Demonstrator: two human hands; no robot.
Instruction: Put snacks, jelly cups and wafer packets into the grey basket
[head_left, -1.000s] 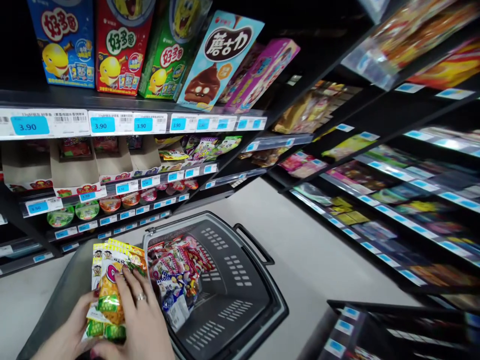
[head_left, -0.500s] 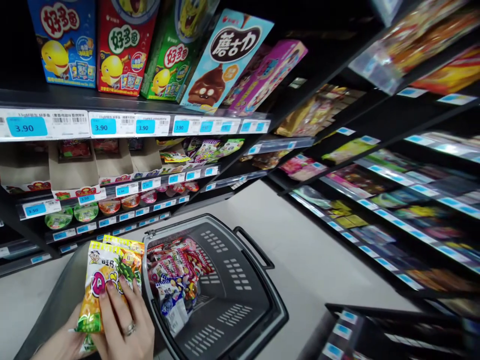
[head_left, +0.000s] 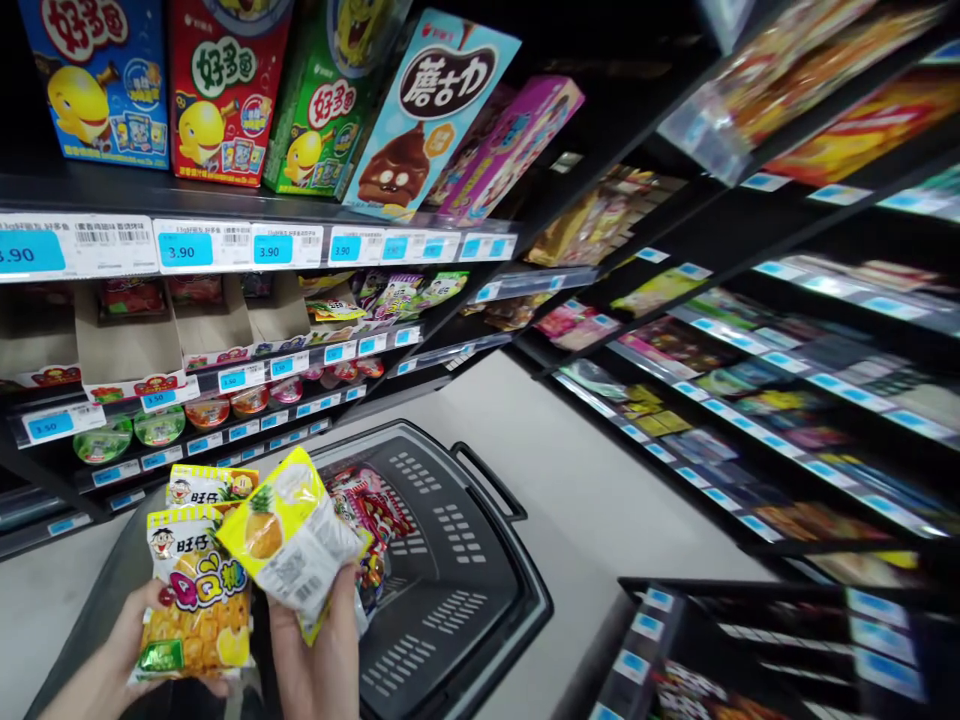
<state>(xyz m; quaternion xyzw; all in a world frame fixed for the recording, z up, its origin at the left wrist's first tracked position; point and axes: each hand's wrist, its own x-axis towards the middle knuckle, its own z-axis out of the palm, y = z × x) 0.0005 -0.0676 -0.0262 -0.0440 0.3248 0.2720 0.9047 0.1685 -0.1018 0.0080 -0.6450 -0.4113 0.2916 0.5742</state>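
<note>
My left hand (head_left: pixel 124 650) grips a small stack of yellow candy packets (head_left: pixel 196 590) at the lower left, the front one showing its printed face. My right hand (head_left: pixel 319 655) holds one yellow packet with a pineapple picture (head_left: pixel 289 540), turned so its white back label shows. That packet hangs over the near left rim of a dark grey shopping basket (head_left: pixel 480 585). Several colourful snack packets (head_left: pixel 367 520) lie piled in the basket's left half.
Dark store shelves with blue price tags line the left (head_left: pixel 225 245) and the right (head_left: pixel 787 340). Tall snack boxes (head_left: pixel 225 90) stand on the top left shelf, jelly cups (head_left: pixel 157 425) lower down. A pale floor aisle (head_left: pixel 592 490) runs between. Another low shelf (head_left: pixel 712 650) sits at the lower right.
My right hand has lifted one packet off the stack and flipped it, back side up, toward the basket. My left hand keeps the rest. The view has shifted slightly right.
</note>
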